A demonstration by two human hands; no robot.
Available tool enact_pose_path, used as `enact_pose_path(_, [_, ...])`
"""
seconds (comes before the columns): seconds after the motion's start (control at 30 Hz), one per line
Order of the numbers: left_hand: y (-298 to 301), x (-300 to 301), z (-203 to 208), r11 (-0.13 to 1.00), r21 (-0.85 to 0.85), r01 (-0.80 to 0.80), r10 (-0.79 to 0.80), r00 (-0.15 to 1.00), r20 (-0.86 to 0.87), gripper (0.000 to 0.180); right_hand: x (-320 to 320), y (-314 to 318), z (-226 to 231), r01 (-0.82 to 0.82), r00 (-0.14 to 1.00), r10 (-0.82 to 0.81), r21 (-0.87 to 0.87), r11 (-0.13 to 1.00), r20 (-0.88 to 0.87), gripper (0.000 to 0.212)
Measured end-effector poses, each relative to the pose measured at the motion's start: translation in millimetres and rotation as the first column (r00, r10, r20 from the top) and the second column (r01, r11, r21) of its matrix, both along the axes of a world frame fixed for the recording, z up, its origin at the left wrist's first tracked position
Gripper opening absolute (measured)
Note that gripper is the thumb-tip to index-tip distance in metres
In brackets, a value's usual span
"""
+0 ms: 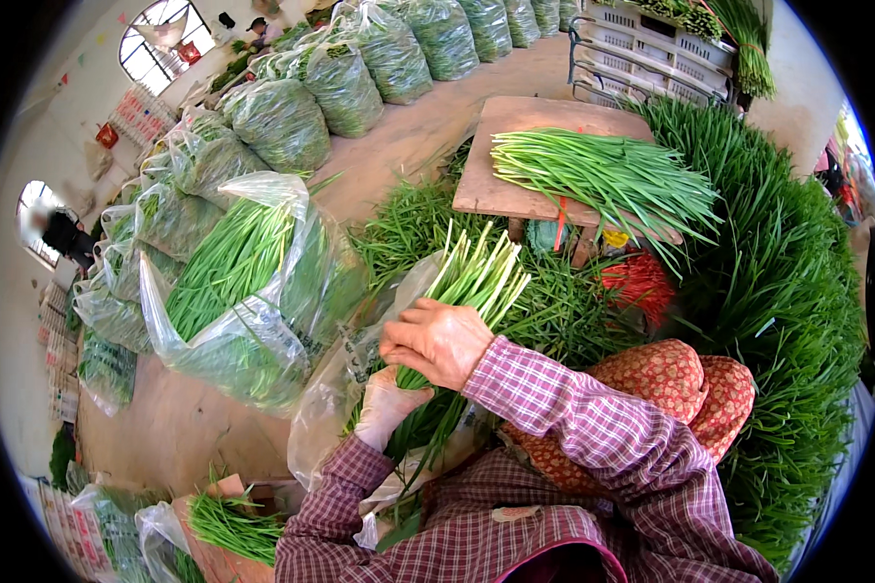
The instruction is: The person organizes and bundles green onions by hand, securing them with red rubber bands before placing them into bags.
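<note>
My left hand (389, 406), which looks pale as if gloved, is wrapped round a bunch of chives (478, 279). Its pale stem ends point up and away from me, and the green leaves hang down toward my lap. My right hand (439, 340) lies across the same bunch just above the left, fingers curled over the stems. Part of the bunch is hidden behind both hands. On a low wooden bench (525, 115) ahead lies another pile of chives (603, 175). A heap of red ties (639, 284) sits beneath its near edge.
An open clear plastic bag (199, 328) packed with chives stands at my left. Loose leaves (564, 316) cover the floor ahead. A tall bank of chives (787, 321) rises on the right. Stacked crates (642, 58) and rows of filled bags (394, 53) stand farther off.
</note>
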State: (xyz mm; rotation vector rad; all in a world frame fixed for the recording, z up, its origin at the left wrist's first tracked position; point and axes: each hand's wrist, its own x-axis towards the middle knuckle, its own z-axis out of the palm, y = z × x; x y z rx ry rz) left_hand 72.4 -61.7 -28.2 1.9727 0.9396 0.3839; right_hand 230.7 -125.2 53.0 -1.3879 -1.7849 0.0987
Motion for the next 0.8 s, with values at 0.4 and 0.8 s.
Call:
enact_pose_path(0.4, [23,-33,-55,0.921,-0.385,-0.057,0.113,0.986,0.124,0.050,85,-31,110,-0.020,0.432,0.332,0.359,0.933,-0.839,0.013])
enact_pose_path(0.8, [43,-64,-30,0.724,-0.683,0.094,0.215,0.911,0.352,0.030,121,-46,-54,0.490,0.872,-0.258,-0.746,0.452,0.417,0.038])
